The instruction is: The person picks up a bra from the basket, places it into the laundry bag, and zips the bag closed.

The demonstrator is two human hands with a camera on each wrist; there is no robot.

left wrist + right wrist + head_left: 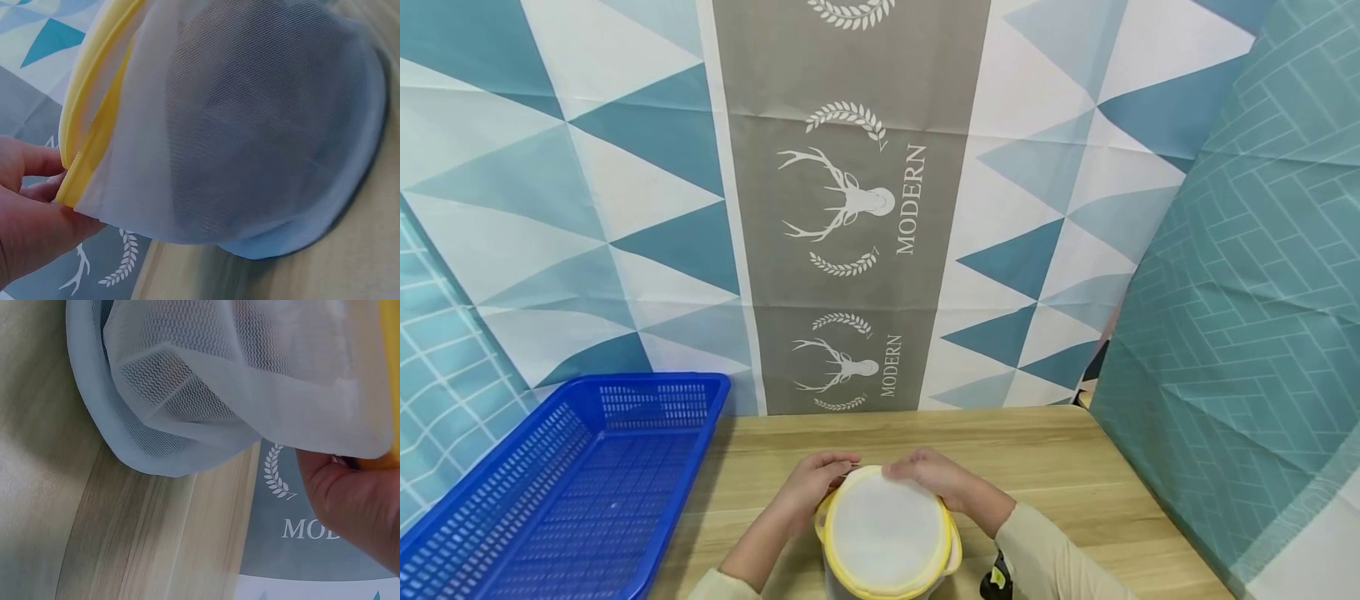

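A round white mesh laundry bag (889, 532) with yellow trim stands on the table before me, its lid-like top facing up. In the left wrist view its mesh side (269, 125) shows, with the yellow zipper edge (94, 153) at the upper left. My left hand (817, 486) pinches that edge between thumb and fingers at the far left of the rim. My right hand (934, 477) grips the far right of the rim, thumb on the top. The right wrist view shows this hand (353, 500) at the yellow band, its fingertips partly hidden behind the bag.
A blue plastic basket (677, 492) with slotted walls stands to the left. Under the bag is a wood-grain table (1037, 442). Patterned cloth (850, 275) hangs behind, and a green cloth (1247, 333) hangs along the right side. A black strap (997, 579) is at the right wrist.
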